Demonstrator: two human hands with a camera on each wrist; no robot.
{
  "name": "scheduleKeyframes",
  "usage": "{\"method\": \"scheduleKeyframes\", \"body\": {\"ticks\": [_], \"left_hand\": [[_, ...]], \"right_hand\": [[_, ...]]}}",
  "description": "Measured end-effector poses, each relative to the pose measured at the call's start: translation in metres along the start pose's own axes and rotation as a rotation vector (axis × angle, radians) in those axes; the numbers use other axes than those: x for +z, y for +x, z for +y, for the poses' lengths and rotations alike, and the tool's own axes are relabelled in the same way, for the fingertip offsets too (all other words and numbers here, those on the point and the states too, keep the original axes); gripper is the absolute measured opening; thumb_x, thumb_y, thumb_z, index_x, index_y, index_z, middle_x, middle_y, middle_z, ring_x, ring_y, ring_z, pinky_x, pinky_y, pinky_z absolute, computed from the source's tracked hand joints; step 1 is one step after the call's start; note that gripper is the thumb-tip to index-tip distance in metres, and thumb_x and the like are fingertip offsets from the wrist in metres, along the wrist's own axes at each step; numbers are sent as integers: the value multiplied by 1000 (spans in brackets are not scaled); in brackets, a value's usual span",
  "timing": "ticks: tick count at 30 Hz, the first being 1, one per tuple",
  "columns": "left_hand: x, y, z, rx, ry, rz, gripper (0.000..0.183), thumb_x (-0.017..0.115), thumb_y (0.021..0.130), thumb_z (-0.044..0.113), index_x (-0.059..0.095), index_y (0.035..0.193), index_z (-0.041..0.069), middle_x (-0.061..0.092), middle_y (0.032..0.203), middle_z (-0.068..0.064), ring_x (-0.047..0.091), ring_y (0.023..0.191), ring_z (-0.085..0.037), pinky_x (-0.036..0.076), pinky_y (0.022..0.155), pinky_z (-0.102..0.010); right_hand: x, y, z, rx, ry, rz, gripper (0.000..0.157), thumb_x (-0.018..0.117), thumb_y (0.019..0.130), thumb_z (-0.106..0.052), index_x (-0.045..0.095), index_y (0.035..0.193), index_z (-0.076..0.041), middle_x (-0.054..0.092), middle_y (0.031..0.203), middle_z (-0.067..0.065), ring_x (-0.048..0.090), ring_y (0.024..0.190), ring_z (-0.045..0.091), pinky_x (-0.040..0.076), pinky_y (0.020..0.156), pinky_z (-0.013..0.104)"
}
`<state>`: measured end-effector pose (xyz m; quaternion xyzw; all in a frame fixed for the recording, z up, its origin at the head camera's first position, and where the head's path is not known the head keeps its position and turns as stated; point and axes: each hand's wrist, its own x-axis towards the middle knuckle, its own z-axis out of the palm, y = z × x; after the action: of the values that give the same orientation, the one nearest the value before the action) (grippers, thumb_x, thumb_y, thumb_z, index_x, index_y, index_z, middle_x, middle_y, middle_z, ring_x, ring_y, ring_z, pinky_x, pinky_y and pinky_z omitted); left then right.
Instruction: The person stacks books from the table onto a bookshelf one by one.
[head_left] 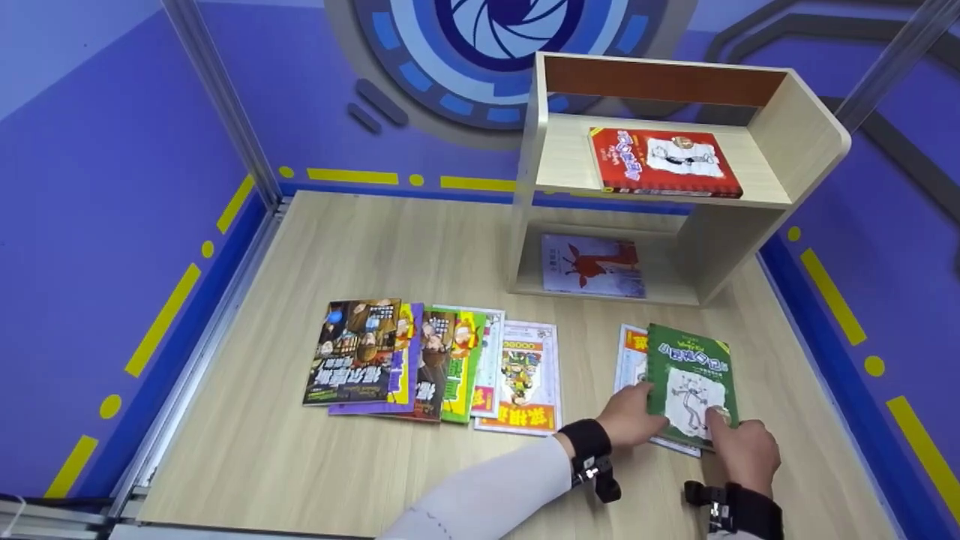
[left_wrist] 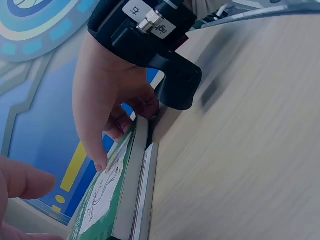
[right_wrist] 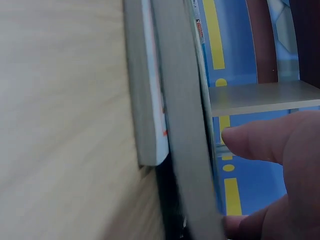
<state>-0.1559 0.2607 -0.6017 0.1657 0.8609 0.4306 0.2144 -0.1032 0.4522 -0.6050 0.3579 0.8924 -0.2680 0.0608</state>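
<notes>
A green comic book (head_left: 686,356) lies tilted over a white-and-orange book (head_left: 631,352) at the table's front right. My right hand (head_left: 750,450) pinches its lower right corner, thumb on the drawn figure and fingers round the edge. In the left wrist view the same hand (left_wrist: 112,95) grips the green book (left_wrist: 107,195), which overlaps the thinner book (left_wrist: 146,190). At the opposite edge my left hand (head_left: 628,418) touches the green book with its fingertips. Its straight thumb (left_wrist: 30,182) shows apart from the cover in the left wrist view.
A two-tier wooden shelf (head_left: 814,139) stands at the back right. A red book (head_left: 667,161) lies on its upper tier, a giraffe book (head_left: 592,266) on the lower. Several overlapping books (head_left: 360,352) spread across the table's middle, ending with a white-and-orange book (head_left: 521,375).
</notes>
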Motion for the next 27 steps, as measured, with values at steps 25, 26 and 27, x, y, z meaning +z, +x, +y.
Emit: {"method": "scheduleKeyframes", "body": {"ticks": [25,26,27], "left_hand": [[-84,-13,-37,190,260,277,66,53,89,54,37,142,19,49,138,-4,49,125,-19,43,105,-34],[-93,-14,-40,206,307,277,68,50,89,57,36,144,18,48,139,-5,48,126,-20,43,106,-35],[-100,-15,-43,222,332,261,70,47,90,58,34,145,17,47,140,-5,47,128,-21,42,106,-36]], "right_hand": [[-19,-19,11,-229,431,-214,58,43,91,-60,42,119,-9,59,85,-3,55,68,8,46,57,28],[-20,-22,8,-244,438,-255,57,44,91,-59,41,119,-10,60,85,-3,56,68,9,47,56,28],[-22,-25,5,-261,439,-301,57,45,91,-59,41,120,-10,62,86,-2,58,69,10,48,57,29]]}}
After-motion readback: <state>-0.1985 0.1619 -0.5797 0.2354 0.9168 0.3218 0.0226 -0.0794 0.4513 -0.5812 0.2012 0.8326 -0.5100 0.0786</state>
